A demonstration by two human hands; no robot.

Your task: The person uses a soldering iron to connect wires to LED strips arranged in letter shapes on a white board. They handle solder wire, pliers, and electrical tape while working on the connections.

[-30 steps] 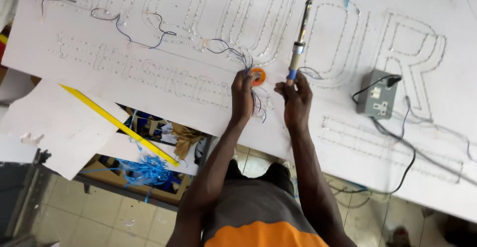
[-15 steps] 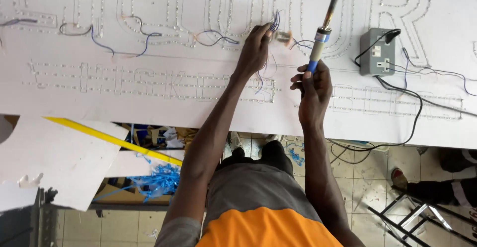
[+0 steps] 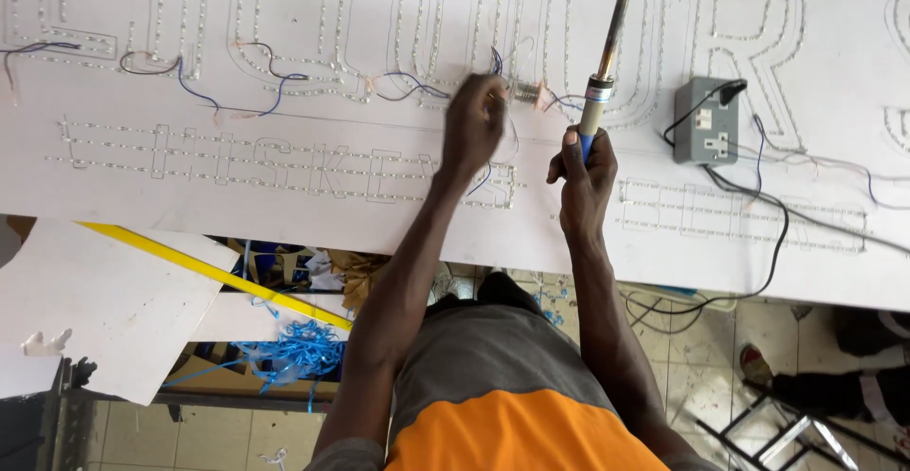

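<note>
Both hands sit lower and closer to the middle of the view than half a second ago, and the left hand has slid over the little wires, so it looks blurry now. It is curled, with its fingertips at the thin blue and clear wires on the white sign board, but the blur hides whether it pinches one, so I cannot tell.

Next to it, the right hand is wrapped tight around the blue handle of the soldering iron. That tool stands up and away from the person, tilted a bit to the right, and its tip points at the top edge of the view. It is not touching the wires.

Just between the two hands lies a small shiny spool on the board.

To the right is a grey power socket box with a black cable running off it. Down at the left, below the board, are a yellow ruler and a bunch of blue wire bits.

The move suggests the left hand is getting the wires in place while the iron waits.
</note>
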